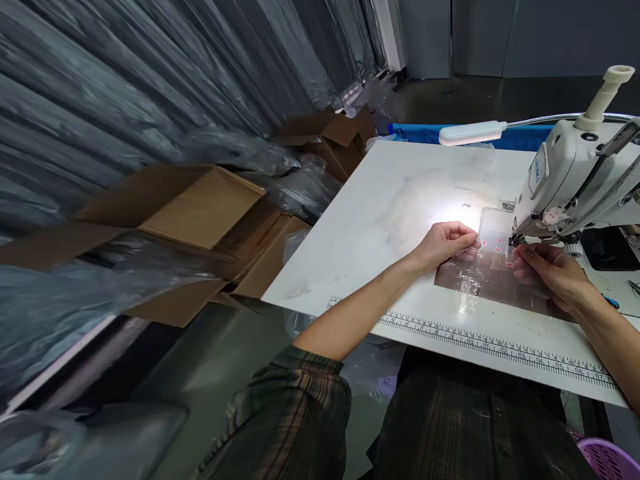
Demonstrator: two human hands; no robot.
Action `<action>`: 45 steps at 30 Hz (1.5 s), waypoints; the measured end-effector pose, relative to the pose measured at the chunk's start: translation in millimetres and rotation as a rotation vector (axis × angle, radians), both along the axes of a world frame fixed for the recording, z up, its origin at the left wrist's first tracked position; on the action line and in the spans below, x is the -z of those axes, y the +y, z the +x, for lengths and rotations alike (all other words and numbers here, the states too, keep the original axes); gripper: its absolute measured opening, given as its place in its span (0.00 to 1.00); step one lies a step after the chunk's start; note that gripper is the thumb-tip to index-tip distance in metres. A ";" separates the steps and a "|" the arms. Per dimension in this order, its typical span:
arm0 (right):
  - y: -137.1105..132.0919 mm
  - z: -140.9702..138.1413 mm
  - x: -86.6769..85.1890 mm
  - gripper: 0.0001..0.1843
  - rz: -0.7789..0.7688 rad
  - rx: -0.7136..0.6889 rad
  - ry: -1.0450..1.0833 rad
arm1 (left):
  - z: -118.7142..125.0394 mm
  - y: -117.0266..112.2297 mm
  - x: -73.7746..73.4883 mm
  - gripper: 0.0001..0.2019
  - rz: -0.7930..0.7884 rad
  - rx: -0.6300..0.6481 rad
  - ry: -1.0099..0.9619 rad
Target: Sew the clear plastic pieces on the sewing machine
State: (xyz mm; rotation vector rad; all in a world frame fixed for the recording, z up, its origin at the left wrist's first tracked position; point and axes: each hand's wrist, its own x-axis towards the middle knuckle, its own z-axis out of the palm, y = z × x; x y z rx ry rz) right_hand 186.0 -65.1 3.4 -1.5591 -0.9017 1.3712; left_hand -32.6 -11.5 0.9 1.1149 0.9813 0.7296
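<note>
A clear plastic piece with small red marks [493, 223] lies on the white table by the needle area of a sewing machine [555, 177]. Toward me, a shiny brownish see-through sheet [470, 283] is spread flat; whether the two are joined I cannot tell. My left hand [453, 241] has thumb and fingers pinched at the clear piece's left edge. Close beside the presser foot, my right hand [547, 272] is closed with its fingertips on the plastic's right side. Part of the brown sheet passes under that hand.
A printed ruler [470, 341] runs along the front edge of the white table [340, 247]. Above the table hangs a lamp [473, 133]. Open cardboard boxes [205, 207] and plastic wrap stand at left. A purple basket [607, 460] sits below right, and a black tray [610, 250] lies behind my right hand.
</note>
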 end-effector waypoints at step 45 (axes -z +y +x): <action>-65.8 89.3 0.4 0.18 0.617 -0.329 -1.099 | -18.3 -35.7 2.7 0.13 1.433 0.512 0.681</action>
